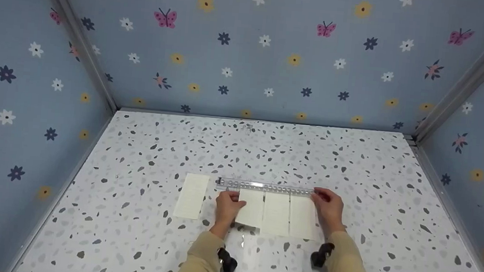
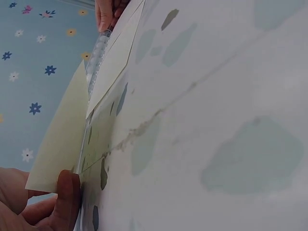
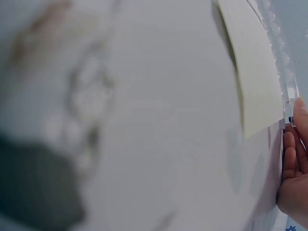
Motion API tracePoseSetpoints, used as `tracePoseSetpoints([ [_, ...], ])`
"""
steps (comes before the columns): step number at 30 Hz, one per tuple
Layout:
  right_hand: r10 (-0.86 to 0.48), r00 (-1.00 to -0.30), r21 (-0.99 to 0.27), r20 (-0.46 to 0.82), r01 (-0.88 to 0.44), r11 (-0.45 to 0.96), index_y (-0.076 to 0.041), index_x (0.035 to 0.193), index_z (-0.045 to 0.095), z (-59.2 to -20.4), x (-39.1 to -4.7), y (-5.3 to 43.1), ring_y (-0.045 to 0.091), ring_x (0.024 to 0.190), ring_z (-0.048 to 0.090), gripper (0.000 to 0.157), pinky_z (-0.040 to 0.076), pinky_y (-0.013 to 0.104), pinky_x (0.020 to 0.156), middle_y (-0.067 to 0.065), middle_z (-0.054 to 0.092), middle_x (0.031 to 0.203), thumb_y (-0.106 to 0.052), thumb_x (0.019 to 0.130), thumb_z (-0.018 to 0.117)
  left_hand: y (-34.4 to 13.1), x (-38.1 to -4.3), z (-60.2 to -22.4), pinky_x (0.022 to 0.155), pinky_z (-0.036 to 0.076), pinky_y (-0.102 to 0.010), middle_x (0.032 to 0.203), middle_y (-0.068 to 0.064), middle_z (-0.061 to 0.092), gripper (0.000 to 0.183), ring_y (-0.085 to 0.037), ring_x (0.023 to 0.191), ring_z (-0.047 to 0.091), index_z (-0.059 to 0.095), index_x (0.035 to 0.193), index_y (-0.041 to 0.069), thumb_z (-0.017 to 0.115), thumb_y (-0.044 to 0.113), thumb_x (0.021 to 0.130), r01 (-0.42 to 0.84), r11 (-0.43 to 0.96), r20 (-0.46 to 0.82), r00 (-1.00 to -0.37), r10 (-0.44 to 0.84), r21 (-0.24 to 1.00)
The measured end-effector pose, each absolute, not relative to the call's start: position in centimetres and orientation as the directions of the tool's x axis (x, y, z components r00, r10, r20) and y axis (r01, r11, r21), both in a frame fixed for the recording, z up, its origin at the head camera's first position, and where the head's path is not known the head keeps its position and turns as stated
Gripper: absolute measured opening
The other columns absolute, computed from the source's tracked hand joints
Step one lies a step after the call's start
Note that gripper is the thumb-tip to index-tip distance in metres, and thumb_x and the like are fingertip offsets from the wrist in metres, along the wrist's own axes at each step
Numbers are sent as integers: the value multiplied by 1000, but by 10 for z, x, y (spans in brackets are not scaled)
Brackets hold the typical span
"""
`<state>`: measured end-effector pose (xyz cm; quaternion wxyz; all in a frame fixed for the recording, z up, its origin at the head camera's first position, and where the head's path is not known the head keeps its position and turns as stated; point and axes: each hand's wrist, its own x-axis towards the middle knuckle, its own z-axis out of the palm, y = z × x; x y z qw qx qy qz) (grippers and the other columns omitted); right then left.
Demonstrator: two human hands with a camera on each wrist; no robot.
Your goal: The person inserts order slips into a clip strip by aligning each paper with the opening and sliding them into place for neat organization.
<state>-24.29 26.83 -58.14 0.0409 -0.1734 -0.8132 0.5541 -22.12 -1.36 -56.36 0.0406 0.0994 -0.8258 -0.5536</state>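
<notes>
A long clear plastic strip (image 1: 264, 187) with a row of round shapes lies across the table, along the far edges of three pale cream paper slips. My left hand (image 1: 227, 207) pinches the leftmost of these, a slip (image 2: 60, 139) whose near edge tilts up off the table. The middle slip (image 1: 276, 214) and the right slip (image 1: 302, 219) lie side by side. At the strip's right end, my right hand (image 1: 330, 207) grips it between thumb and fingers; the right wrist view shows the thumb (image 3: 301, 115) on the strip's end.
A separate cream paper slip (image 1: 192, 196) lies to the left of my left hand. The speckled white table (image 1: 149, 242) is bounded by blue flowered panels (image 1: 251, 80) at the back and sides. Black wrist devices (image 1: 227, 262) sit at both wrists.
</notes>
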Motion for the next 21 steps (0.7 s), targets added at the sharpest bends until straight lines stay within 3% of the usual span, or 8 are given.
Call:
tracePoseSetpoints([
  [6, 336, -937, -918, -90, 209, 337, -5, 109, 61, -581, -242, 268, 20, 94, 51, 28, 41, 31, 81, 11, 57, 107, -12, 82, 63, -13, -222, -564, 64, 47, -34, 78, -13, 64, 27, -22, 71, 60, 65, 93, -7, 72, 1, 68, -139, 375, -63, -976, -209, 916],
  [21, 348, -923, -908, -163, 278, 313, -9, 111, 59, -581, -244, 268, 20, 97, 49, 30, 40, 31, 83, 8, 55, 110, -15, 82, 62, -10, -222, -563, 60, 47, -32, 74, -10, 64, 23, -18, 65, 59, 66, 90, -5, 71, 2, 68, -161, 384, -86, -975, -204, 909],
])
